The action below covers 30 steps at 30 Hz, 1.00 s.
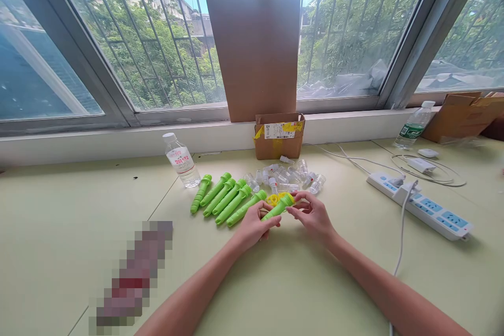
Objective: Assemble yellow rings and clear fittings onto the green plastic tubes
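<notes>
My left hand (255, 223) is wrapped round a green plastic tube (279, 206) with a wider threaded end, which tilts up to the right. At that threaded end, the thumb and fingertips of my right hand (313, 215) close in from the right side. Some yellow rings (272, 199) lie just behind the tube, partly hidden by it. To the left, several more green tubes (234, 205) of the same kind lie side by side. Behind my hands is a loose pile of clear plastic caps (289, 176) and small white-topped parts (273, 184).
A small cardboard box (279, 147) stands by the sill before a tall cardboard sheet (260, 58). Water bottles stand left (181, 161) and right (414, 126). A power strip (421, 205) with a trailing white cable (401, 241) lies right. A pixelated patch (136, 273) covers something at left.
</notes>
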Available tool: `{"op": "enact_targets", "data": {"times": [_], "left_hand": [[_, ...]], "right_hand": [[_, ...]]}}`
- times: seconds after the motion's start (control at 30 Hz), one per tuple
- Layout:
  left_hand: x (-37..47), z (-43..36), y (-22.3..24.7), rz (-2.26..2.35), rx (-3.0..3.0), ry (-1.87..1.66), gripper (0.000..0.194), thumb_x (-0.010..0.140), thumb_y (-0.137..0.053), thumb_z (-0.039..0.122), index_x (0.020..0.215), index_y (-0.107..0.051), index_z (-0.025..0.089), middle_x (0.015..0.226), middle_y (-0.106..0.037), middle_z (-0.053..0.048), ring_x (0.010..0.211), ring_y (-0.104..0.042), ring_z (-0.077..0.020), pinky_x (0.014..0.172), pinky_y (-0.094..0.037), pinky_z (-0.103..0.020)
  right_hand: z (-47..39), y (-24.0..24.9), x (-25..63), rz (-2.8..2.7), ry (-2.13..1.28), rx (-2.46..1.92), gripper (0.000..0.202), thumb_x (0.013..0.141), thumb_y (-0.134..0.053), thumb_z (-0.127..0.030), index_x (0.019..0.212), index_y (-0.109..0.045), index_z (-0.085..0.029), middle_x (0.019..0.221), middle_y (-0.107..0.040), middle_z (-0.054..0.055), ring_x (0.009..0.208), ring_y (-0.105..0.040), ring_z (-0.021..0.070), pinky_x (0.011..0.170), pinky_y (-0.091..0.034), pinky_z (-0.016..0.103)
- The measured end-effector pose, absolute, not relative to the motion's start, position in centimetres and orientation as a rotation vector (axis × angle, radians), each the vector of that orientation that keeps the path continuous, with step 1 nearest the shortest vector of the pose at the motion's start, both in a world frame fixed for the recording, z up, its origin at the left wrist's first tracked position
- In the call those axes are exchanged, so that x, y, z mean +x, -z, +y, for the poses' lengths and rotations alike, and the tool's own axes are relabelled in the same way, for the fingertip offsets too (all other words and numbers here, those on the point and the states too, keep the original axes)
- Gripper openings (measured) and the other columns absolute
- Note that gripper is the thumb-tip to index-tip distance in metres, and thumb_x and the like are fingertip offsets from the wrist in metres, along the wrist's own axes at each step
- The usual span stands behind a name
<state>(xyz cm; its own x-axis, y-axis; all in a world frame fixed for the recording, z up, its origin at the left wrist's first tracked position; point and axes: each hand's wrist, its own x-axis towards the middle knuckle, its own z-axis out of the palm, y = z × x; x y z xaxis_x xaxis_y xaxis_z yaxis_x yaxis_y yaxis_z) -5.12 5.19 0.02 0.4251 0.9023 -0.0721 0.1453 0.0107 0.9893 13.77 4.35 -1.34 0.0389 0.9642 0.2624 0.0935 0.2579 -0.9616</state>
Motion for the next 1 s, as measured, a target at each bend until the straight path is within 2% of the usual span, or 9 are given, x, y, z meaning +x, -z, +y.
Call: {"op": "enact_targets", "data": {"times": [0.17,0.33,0.53,0.77,0.9,1.0], "left_hand": [[-4.79,4.77,-0.37,1.011,1.49,-0.791,0.033,0.075,-0.064,0.046,0.084,-0.057,0.015,0.071,-0.062,-0.002,0.047,-0.055,-0.0101,0.037,-0.038,-0.019],[-4.52,4.47,-0.39,1.058,1.525,-0.837,0.034,0.075,-0.062,0.048,0.085,-0.06,0.015,0.069,-0.058,0.0,0.05,-0.055,-0.0107,0.037,-0.037,-0.019],[-4.53,4.62,-0.14,1.039,1.495,-0.808,0.036,0.077,-0.06,0.05,0.082,-0.059,0.014,0.073,-0.062,-0.002,0.046,-0.054,-0.009,0.037,-0.036,-0.019],[-4.63,4.79,0.1,0.98,1.498,-0.748,0.039,0.083,-0.05,0.053,0.087,-0.058,0.014,0.084,-0.065,-0.005,0.047,-0.056,-0.0083,0.041,-0.04,-0.019],[-4.78,4.95,0.03,0.968,1.526,-0.719,0.041,0.085,-0.046,0.054,0.085,-0.056,0.014,0.078,-0.064,-0.004,0.042,-0.05,-0.0059,0.037,-0.036,-0.018],[-4.86,5.09,-0.02,1.023,1.521,-0.748,0.037,0.08,-0.056,0.051,0.093,-0.053,0.016,0.071,-0.064,0.0,0.036,-0.04,-0.0035,0.033,-0.03,-0.016]], "right_hand": [[4.43,1.41,13.89,-1.359,-0.952,-1.1,0.033,0.069,-0.071,-0.043,0.081,-0.051,-0.02,0.116,-0.057,0.009,0.071,-0.067,0.0177,0.053,-0.053,0.028],[4.51,1.51,13.96,-1.368,-0.977,-1.122,0.032,0.069,-0.072,-0.039,0.083,-0.05,-0.02,0.116,-0.057,0.008,0.068,-0.065,0.0158,0.054,-0.054,0.028],[4.66,1.55,14.11,-1.383,-0.985,-1.129,0.033,0.066,-0.074,-0.035,0.084,-0.05,-0.02,0.118,-0.055,0.008,0.069,-0.066,0.016,0.054,-0.054,0.029],[4.64,1.57,14.19,-1.394,-0.998,-1.119,0.028,0.072,-0.07,-0.035,0.083,-0.05,-0.021,0.116,-0.056,0.007,0.072,-0.066,0.0177,0.055,-0.054,0.029],[4.59,1.62,14.09,-1.385,-0.998,-1.107,0.028,0.072,-0.071,-0.036,0.083,-0.049,-0.02,0.115,-0.058,0.007,0.072,-0.067,0.0179,0.055,-0.053,0.028],[4.51,1.61,13.97,-1.375,-0.991,-1.103,0.029,0.072,-0.071,-0.036,0.082,-0.049,-0.02,0.114,-0.058,0.007,0.072,-0.067,0.0179,0.055,-0.053,0.028]]}}
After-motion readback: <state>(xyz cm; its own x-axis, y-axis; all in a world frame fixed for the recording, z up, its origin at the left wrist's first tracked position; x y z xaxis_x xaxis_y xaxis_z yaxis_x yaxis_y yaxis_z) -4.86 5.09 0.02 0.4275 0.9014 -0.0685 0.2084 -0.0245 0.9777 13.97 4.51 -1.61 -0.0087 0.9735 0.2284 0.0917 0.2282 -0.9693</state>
